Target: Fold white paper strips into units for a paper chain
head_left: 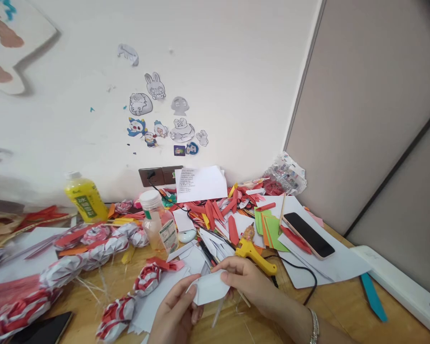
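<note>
A small piece of white paper is stretched between my two hands, above the near part of the wooden table. My left hand pinches its left end between thumb and fingers. At the right end, my right hand grips the upper corner, and a bracelet circles that wrist. Just beyond my right hand lies a yellow glue gun. A clear thin stick shows beneath the paper; whether a hand touches it is unclear. Several white folded paper pieces lie behind my hands.
Red-and-white paper twists lie at left, by a clear jar and yellow bottle. Red paper strips pile up by the wall. A phone rests on white sheets at right, near a black cord and blue strip.
</note>
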A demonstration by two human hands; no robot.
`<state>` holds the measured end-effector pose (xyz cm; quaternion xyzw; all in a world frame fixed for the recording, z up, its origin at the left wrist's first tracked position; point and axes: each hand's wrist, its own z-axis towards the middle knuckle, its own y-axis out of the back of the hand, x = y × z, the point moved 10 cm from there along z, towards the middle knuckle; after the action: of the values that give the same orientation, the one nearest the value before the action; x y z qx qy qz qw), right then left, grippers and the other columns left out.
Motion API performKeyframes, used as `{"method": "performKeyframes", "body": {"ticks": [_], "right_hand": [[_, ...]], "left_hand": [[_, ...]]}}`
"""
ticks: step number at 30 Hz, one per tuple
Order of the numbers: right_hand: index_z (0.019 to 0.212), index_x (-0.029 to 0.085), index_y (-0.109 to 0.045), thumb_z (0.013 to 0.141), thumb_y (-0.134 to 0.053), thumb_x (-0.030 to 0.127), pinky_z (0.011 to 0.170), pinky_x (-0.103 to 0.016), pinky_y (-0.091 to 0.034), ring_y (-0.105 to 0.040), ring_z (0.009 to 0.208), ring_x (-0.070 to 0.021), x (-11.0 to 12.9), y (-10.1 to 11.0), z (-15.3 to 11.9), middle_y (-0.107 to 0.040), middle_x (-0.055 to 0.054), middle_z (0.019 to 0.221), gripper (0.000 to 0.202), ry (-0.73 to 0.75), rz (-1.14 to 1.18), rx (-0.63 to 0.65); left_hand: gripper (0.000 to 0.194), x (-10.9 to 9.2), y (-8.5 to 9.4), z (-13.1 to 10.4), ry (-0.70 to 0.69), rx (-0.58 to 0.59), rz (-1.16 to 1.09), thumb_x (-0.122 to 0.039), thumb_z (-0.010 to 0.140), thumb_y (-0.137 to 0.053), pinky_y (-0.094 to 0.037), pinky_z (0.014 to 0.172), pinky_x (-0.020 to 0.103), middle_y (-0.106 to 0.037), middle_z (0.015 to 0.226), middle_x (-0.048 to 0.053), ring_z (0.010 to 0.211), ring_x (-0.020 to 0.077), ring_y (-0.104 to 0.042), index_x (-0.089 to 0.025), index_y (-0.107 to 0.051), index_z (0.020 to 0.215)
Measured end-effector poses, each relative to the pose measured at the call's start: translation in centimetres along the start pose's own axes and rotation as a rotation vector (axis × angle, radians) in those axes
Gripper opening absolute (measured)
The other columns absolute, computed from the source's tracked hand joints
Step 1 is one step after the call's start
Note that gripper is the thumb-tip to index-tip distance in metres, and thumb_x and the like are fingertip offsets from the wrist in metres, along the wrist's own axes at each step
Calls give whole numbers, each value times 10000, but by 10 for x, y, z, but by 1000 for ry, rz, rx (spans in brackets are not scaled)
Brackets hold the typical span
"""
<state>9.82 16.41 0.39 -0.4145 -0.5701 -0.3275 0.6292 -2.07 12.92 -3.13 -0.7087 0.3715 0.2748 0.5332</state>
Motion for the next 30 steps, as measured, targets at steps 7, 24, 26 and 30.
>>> {"method": "performKeyframes", "body": {"ticks": [7, 24, 26, 30], "right_hand": [[861, 183, -644, 770, -556, 282, 594, -216, -420, -533, 658, -122, 9, 1, -2, -612, -14, 817, 161, 63, -245, 22], [836, 160, -646, 768, -542, 231, 595, -201, -398, -556, 710, -145, 23, -2, -6, -641, -20, 792, 143, 89, -558, -17], [842, 159, -641, 776, -531, 246, 565, -197, -395, -547, 666, -136, 19, -1, -6, -632, -18, 777, 155, 70, -548, -11], [849, 179, -645, 782, -535, 262, 592, -200, -390, -540, 683, -136, 19, -4, -6, -629, -4, 774, 153, 104, -606, 14]], "left_hand": [[302, -8, -1, 0, -81, -27, 241, -442, 610, -672, -261, 419, 165, -461, 378, -80, 380, 63, -381, -175, -609, 738], [419, -24, 1, -7, -139, -135, 647, -464, 603, -629, -352, 475, 231, -502, 391, -69, 448, 145, -467, -134, -635, 863], [394, -22, 0, -6, -139, -119, 646, -450, 612, -626, -357, 481, 230, -502, 393, -71, 448, 142, -465, -137, -632, 851], [336, -18, -1, -4, -154, -73, 661, -440, 632, -601, -378, 497, 234, -561, 459, -52, 459, 142, -481, -161, -632, 816]]}}
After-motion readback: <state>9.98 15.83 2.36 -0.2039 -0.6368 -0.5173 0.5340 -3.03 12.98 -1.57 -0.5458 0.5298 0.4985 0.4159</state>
